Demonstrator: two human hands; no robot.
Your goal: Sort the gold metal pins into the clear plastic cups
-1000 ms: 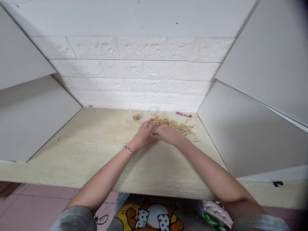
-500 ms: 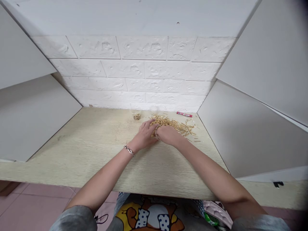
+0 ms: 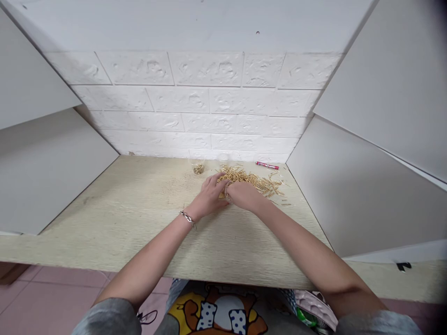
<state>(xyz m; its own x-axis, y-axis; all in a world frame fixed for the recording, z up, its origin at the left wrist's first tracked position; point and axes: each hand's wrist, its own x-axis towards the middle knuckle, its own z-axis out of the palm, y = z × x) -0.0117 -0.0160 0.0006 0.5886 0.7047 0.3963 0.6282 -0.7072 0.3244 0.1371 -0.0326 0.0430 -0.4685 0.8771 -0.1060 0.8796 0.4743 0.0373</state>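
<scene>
My left hand (image 3: 210,195), with a chain bracelet at the wrist, curls round a small clear container (image 3: 226,190), of which only part of the rim shows. Right up against it, my right hand (image 3: 242,194) is closed, its bent fingers pointing down at the container's mouth. Those fingertips are hidden, so what they pinch cannot be made out. Just beyond both hands spreads a loose pile of thin gold metal pins (image 3: 258,180), some lying against my left fingers.
Behind my left hand stands a clear cup with small gold pieces (image 3: 199,169). A red pen (image 3: 267,165) lies near the white brick-pattern wall (image 3: 195,100). Grey-white panels (image 3: 335,186) close in the wooden table (image 3: 139,209) on both sides.
Hardly anything differs. Both hands stay together at the container by the pile, with only a slight shift of the fingers.
</scene>
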